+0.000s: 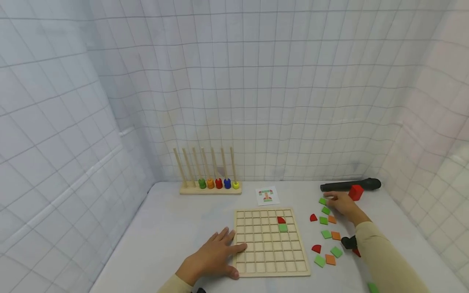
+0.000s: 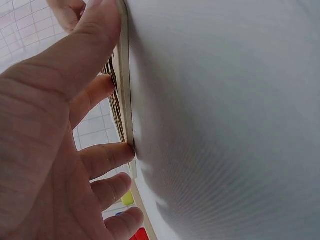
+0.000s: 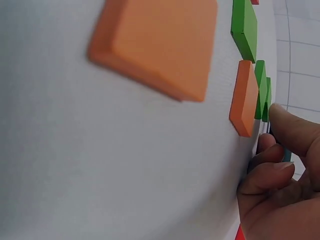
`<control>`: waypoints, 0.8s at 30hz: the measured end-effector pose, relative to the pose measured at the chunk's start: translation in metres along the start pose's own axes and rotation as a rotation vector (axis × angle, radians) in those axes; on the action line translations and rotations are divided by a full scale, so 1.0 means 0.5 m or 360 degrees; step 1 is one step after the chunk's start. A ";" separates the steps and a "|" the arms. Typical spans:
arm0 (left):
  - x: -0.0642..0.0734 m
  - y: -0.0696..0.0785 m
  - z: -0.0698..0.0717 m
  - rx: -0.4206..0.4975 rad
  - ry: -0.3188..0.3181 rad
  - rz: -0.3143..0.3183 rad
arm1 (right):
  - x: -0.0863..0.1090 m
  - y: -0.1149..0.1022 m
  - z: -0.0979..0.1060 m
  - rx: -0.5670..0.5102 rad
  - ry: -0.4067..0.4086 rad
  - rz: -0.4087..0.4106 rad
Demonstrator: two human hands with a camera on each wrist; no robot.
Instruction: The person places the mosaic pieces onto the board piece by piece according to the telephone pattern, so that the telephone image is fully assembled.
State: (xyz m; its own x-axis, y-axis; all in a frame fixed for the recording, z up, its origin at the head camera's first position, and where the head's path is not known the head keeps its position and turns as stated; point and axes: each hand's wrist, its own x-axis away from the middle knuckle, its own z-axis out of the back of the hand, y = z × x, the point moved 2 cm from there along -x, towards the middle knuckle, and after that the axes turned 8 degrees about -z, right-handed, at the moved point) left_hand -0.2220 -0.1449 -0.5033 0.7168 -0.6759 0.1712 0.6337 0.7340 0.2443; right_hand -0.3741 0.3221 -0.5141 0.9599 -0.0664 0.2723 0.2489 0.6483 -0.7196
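Note:
A wooden grid board lies flat on the table, with a red quarter-circle piece and a green square tile in two neighbouring cells. My left hand rests at its left edge, fingers spread, thumb and index finger touching the frame. Over on the right, my right hand hovers by the farthest green tile, with its fingertips close to it. In the right wrist view the fingers of that hand are bent and the thumb stands apart; no piece shows between them.
Several green, orange and red pieces, including an orange tile, lie right of the board. A pattern card sits behind it. A peg stand with coloured beads is at the back left. A black microphone and red block are back right.

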 end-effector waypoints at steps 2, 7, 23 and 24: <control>-0.003 0.000 0.000 -0.0006 -0.0001 -0.0012 | -0.002 0.000 0.002 0.0064 0.0002 0.0028; -0.005 0.002 0.003 -0.0023 0.0002 -0.0017 | -0.006 -0.003 0.001 0.0142 0.0009 0.0071; -0.002 0.003 0.003 -0.0012 0.0019 -0.0025 | -0.005 -0.018 -0.014 0.0344 -0.0041 0.0097; -0.003 0.003 0.002 -0.0010 0.0019 -0.0026 | -0.005 -0.017 -0.013 0.0330 -0.0029 0.0092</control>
State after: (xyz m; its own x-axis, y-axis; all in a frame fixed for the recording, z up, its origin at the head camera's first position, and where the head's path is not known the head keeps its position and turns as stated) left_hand -0.2224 -0.1430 -0.5020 0.7097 -0.6871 0.1556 0.6474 0.7232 0.2408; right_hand -0.3775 0.3117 -0.5130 0.9689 -0.0124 0.2473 0.1602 0.7927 -0.5881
